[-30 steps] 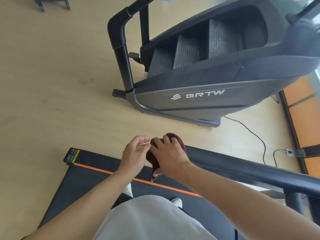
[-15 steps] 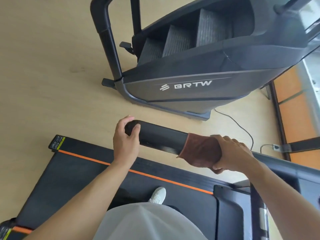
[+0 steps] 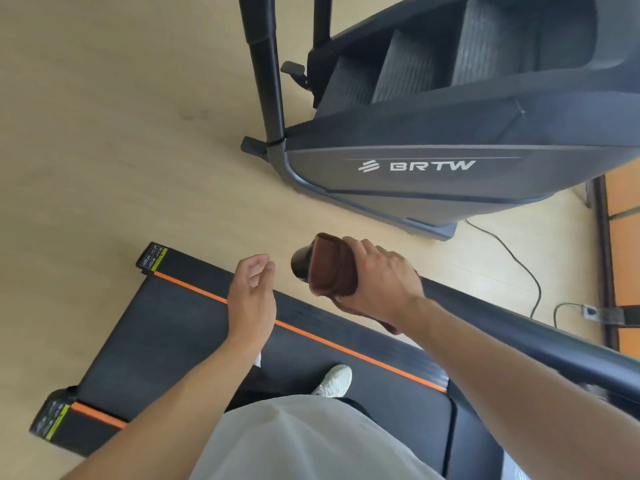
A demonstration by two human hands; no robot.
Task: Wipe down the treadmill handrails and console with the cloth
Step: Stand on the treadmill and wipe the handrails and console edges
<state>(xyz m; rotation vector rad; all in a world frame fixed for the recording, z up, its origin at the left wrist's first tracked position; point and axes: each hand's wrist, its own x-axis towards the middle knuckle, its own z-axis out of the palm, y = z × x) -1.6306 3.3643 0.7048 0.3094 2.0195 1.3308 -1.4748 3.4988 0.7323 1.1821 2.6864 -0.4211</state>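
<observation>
Right hand: the right hand (image 3: 377, 278) is closing its grip fully around the folded brown fabric cloth (image 3: 332, 268), pressing it onto the rail so the fabric is wrapping the tube.
Cloth: it is sitting at the free end of the black tubular treadmill handrail (image 3: 519, 327), with only the rounded tip of the rail showing past it; wrapping it round is likely letting 1 stroke clean the whole circumference.
Left hand: the left hand (image 3: 252, 289) is hanging open and empty just beside the rail tip, touching nothing, probably kept clear so the cloth can run off the end.
Stance: the person is standing on the black treadmill deck with orange stripes (image 3: 173, 327), 1 white shoe (image 3: 334, 379) showing.
Console: it is not in view.
Progress: judging by this, the rail end is being finished and the console is not yet reached.
</observation>
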